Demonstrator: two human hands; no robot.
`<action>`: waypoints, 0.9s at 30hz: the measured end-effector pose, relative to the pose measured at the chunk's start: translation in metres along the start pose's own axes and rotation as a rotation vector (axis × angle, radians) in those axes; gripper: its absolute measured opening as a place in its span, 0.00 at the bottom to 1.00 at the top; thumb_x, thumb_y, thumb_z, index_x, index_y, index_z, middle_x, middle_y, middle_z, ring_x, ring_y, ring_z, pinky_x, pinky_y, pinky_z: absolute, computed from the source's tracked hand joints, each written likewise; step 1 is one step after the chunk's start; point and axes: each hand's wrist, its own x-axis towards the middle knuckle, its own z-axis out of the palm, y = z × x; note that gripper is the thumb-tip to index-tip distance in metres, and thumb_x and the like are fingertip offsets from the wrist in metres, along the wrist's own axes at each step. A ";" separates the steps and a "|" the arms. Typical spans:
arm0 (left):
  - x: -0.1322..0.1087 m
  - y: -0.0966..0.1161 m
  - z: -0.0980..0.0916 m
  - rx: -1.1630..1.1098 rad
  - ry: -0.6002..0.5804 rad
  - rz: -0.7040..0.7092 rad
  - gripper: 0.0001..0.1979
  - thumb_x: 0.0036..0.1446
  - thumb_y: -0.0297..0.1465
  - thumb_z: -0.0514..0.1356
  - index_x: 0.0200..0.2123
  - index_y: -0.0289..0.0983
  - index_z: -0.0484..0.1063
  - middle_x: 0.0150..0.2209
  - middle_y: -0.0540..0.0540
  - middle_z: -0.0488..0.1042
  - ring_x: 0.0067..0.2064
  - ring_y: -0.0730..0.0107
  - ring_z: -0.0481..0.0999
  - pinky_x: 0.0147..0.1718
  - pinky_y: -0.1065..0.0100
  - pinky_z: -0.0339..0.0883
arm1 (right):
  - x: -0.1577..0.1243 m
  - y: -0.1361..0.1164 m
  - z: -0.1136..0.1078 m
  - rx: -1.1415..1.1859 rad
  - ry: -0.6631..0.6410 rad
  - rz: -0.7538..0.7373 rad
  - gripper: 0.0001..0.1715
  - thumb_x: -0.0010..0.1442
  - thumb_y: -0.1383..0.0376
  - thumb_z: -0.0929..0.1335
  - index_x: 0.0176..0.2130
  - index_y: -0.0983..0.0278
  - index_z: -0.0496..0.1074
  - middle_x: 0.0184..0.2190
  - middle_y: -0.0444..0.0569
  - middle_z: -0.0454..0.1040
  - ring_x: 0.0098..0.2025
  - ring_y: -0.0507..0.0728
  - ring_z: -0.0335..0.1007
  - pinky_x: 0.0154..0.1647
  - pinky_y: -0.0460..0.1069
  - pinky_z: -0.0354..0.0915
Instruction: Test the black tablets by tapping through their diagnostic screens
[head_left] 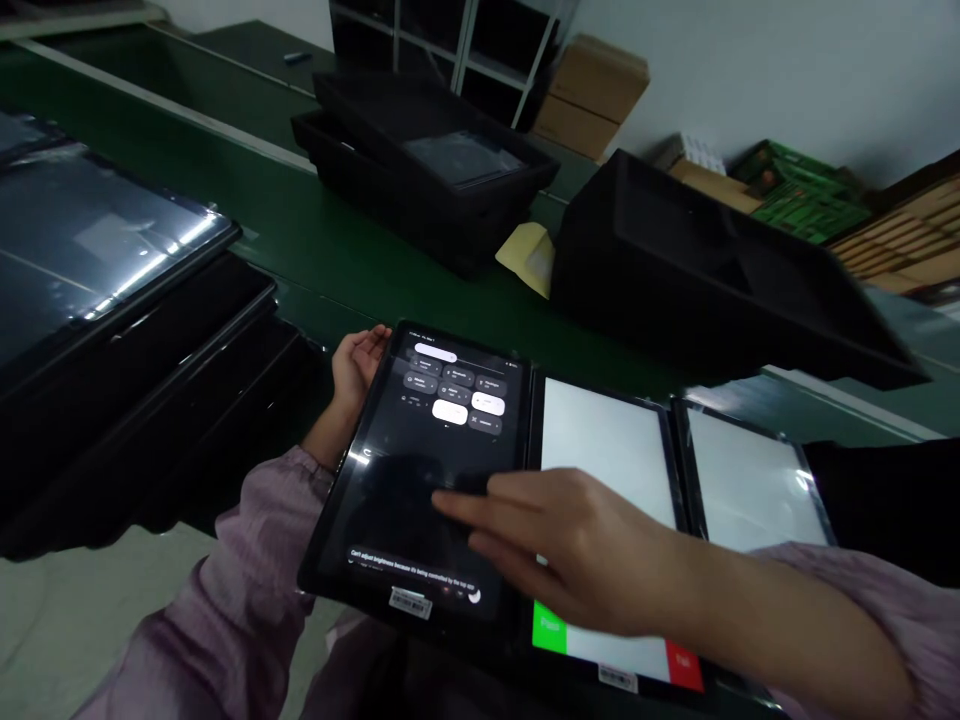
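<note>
Head view: dark-screened tablet just left of white-screened tablet. Left hand at the former's left edge, fingers part-curled; cannot tell whether grip has hold. Right hand: grip empty, loosely unfolded, index finger extended over dark screen.

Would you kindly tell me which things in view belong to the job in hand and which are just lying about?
Seemingly in the job: dark-screen tablet; left hand at its edge; right hand over its screen; likely two white-screen tablets alongside.
Apparently lying about: yellow paper; black trays; cardboard boxes; green crates.
</note>
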 end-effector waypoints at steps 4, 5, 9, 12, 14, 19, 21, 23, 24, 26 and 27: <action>0.001 0.001 0.000 0.006 -0.002 -0.001 0.08 0.59 0.26 0.55 0.35 0.34 0.75 0.29 0.44 0.77 0.31 0.67 0.78 0.36 0.70 0.73 | -0.007 -0.022 0.019 0.017 -0.149 -0.105 0.22 0.76 0.62 0.60 0.59 0.69 0.74 0.32 0.47 0.79 0.29 0.52 0.72 0.27 0.48 0.68; 0.001 0.001 -0.001 0.008 -0.004 -0.003 0.08 0.59 0.26 0.55 0.35 0.33 0.75 0.29 0.44 0.77 0.31 0.67 0.78 0.36 0.70 0.73 | -0.009 -0.024 0.022 -0.002 -0.177 -0.121 0.21 0.75 0.62 0.61 0.59 0.68 0.74 0.33 0.47 0.80 0.29 0.52 0.73 0.28 0.49 0.69; 0.002 0.000 -0.002 0.014 -0.013 0.003 0.07 0.58 0.26 0.56 0.35 0.34 0.75 0.29 0.44 0.78 0.31 0.67 0.78 0.37 0.70 0.73 | -0.013 -0.014 0.018 -0.136 -0.171 -0.016 0.21 0.74 0.64 0.62 0.59 0.69 0.74 0.30 0.46 0.81 0.26 0.54 0.74 0.24 0.50 0.68; 0.003 -0.001 -0.004 0.010 -0.012 0.015 0.07 0.58 0.26 0.57 0.35 0.33 0.75 0.30 0.44 0.78 0.33 0.66 0.79 0.38 0.70 0.73 | -0.018 0.000 0.000 -0.199 0.017 0.210 0.23 0.75 0.67 0.58 0.60 0.69 0.74 0.31 0.48 0.83 0.25 0.53 0.77 0.24 0.48 0.70; 0.004 -0.002 -0.005 0.001 -0.010 0.023 0.08 0.58 0.26 0.56 0.35 0.33 0.76 0.30 0.43 0.78 0.33 0.66 0.79 0.39 0.69 0.74 | -0.022 0.005 -0.011 -0.192 0.098 0.283 0.23 0.76 0.66 0.58 0.60 0.68 0.74 0.33 0.48 0.84 0.26 0.53 0.78 0.25 0.48 0.72; 0.004 -0.003 -0.006 -0.009 -0.023 0.026 0.08 0.58 0.26 0.56 0.35 0.33 0.76 0.29 0.44 0.78 0.34 0.65 0.79 0.40 0.68 0.74 | -0.040 -0.002 -0.016 -0.188 0.078 0.243 0.22 0.75 0.67 0.57 0.59 0.70 0.73 0.26 0.44 0.79 0.23 0.52 0.75 0.21 0.47 0.69; 0.005 -0.003 -0.007 -0.014 -0.029 0.029 0.08 0.57 0.26 0.56 0.36 0.33 0.76 0.30 0.44 0.78 0.35 0.65 0.80 0.41 0.68 0.75 | -0.051 -0.006 -0.015 -0.196 0.079 0.268 0.22 0.76 0.67 0.57 0.60 0.69 0.72 0.25 0.43 0.78 0.23 0.52 0.75 0.22 0.47 0.69; 0.005 -0.003 -0.006 -0.020 -0.025 0.029 0.09 0.57 0.25 0.56 0.36 0.33 0.76 0.30 0.44 0.78 0.35 0.65 0.80 0.42 0.69 0.74 | -0.065 -0.010 -0.016 -0.191 0.111 0.309 0.22 0.76 0.67 0.58 0.62 0.66 0.70 0.24 0.42 0.76 0.22 0.51 0.74 0.21 0.46 0.68; 0.005 -0.002 -0.005 -0.022 -0.020 0.028 0.09 0.58 0.25 0.55 0.35 0.33 0.76 0.30 0.44 0.78 0.35 0.66 0.80 0.42 0.70 0.74 | -0.072 -0.012 -0.016 -0.185 0.126 0.335 0.22 0.76 0.66 0.58 0.64 0.65 0.69 0.23 0.40 0.75 0.21 0.50 0.72 0.20 0.45 0.66; 0.003 -0.001 -0.003 -0.018 -0.008 0.021 0.10 0.60 0.25 0.54 0.34 0.32 0.76 0.29 0.43 0.78 0.33 0.67 0.79 0.40 0.71 0.74 | -0.086 -0.015 -0.017 -0.174 0.145 0.382 0.23 0.76 0.66 0.59 0.66 0.61 0.66 0.21 0.37 0.71 0.18 0.49 0.68 0.18 0.44 0.63; 0.002 -0.001 -0.002 -0.015 -0.003 0.019 0.10 0.60 0.25 0.54 0.34 0.32 0.76 0.29 0.43 0.78 0.32 0.68 0.79 0.39 0.71 0.74 | -0.091 -0.017 -0.017 -0.170 0.154 0.394 0.23 0.76 0.66 0.59 0.67 0.59 0.65 0.21 0.36 0.70 0.18 0.49 0.67 0.18 0.44 0.62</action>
